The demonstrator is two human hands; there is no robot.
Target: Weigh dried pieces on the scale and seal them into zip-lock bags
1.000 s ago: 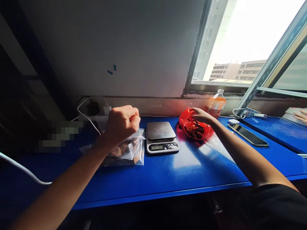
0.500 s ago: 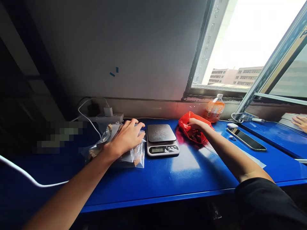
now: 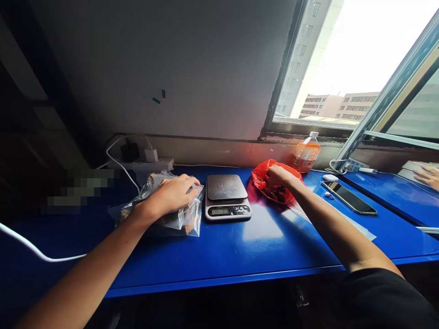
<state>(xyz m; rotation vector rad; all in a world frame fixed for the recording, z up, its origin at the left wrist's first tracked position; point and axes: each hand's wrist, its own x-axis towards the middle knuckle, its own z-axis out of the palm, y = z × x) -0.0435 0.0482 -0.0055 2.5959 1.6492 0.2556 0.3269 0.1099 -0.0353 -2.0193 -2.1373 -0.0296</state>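
My left hand [image 3: 173,196] lies palm down over clear plastic bags [image 3: 192,219] with brownish pieces in them, its fingers stretched out loosely. A kitchen scale [image 3: 227,188] with a bare metal platform and a small display stands between my hands. To its right, my right hand [image 3: 277,176] reaches into a red plastic bag [image 3: 261,172]. Dark reddish-brown pieces [image 3: 281,193] show in the bag's mouth. The fingers of that hand are hidden by the bag, and whatever they touch cannot be made out.
Behind the red bag stands a bottle of orange drink [image 3: 306,153]. A phone [image 3: 350,197], an earbud case [image 3: 330,177] and an earbud [image 3: 328,195] lie on the blue table [image 3: 219,260]. Another person's hand [image 3: 428,176] shows at far right. White cable [image 3: 44,256] runs at left.
My left hand has settled lower on the clear bags, its fingers less raised and spread. My right hand stays inside the red bag. The view has shifted slightly.
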